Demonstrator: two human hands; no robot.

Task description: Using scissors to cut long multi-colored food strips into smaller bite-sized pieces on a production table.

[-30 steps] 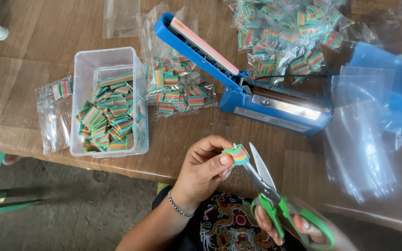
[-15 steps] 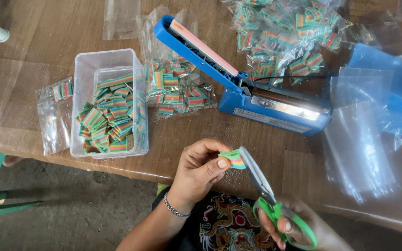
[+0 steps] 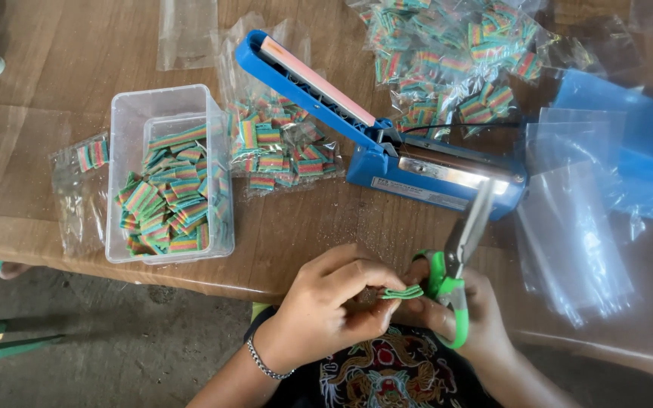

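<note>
nearest the camera, the left hand (image 3: pixel 326 302) pinches a small striped candy strip (image 3: pixel 403 292) between thumb and fingertips, fingers closed on it, just above the near edge of the desk (image 3: pixel 54 219). a bead bracelet (image 3: pixel 264 364) circles that wrist. the right hand (image 3: pixel 462 317) is touching the strip from the other side and grips a pair of green-handled scissors (image 3: pixel 455 268), its fingers through the loops and closed around them; the blades point up and away, towards the blue machine, and appear closed together.

further out on the wooden desk, to the left, stands a clear plastic tub (image 3: pixel 168 113) partly filled with cut rainbow-striped candy pieces (image 3: pixel 164 200). just left of the tub lies a small clear bag (image 3: pixel 88 162) with a couple of the same pieces inside. beyond the hands, in the middle, sits a blue heat sealer (image 3: pixel 387 143) with its arm raised at a slant towards the upper left. under that arm lies a filled clear bag of candy pieces (image 3: pixel 281 151).

to the right, loose empty clear bags (image 3: pixel 568 219) lie overlapped, partly over a blue sheet (image 3: pixel 636 136). at the far edge, a heap of filled candy bags (image 3: pixel 447 60) spreads behind the sealer, and another empty clear bag (image 3: pixel 187 30) lies at the far left.
</note>
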